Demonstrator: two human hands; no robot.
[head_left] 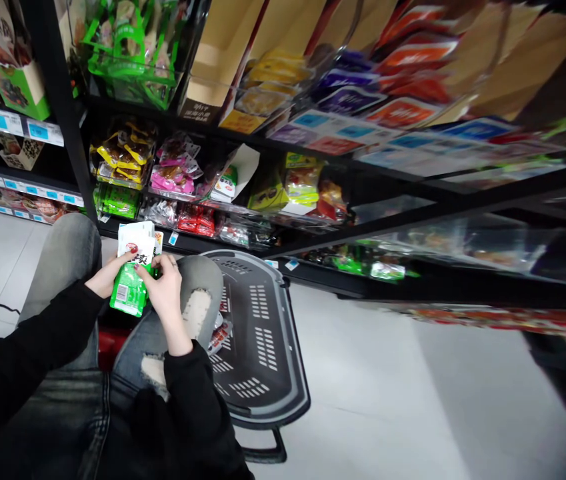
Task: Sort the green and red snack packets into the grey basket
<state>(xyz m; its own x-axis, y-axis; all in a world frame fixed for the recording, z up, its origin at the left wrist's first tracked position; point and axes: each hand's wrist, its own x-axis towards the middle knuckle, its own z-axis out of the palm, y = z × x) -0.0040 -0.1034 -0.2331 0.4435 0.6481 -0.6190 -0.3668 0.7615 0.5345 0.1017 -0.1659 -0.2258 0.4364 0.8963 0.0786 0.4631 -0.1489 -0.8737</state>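
Both my hands hold a green and white snack packet [131, 277] upright over my knees. My left hand [107, 275] grips its left edge with fingers curled. My right hand [165, 287] is closed on its right edge, thumb on the front. Behind the green part a white packet top shows, and I cannot tell whether it is a second packet. I am crouched in torn grey jeans and black sleeves.
A dark grey shopping basket [263, 347] stands on the pale tiled floor by my right knee, with a packet [220, 337] at its near edge. Black shelves [313, 233] stocked with snack bags run from left to right ahead. A red object [110, 343] lies under my legs.
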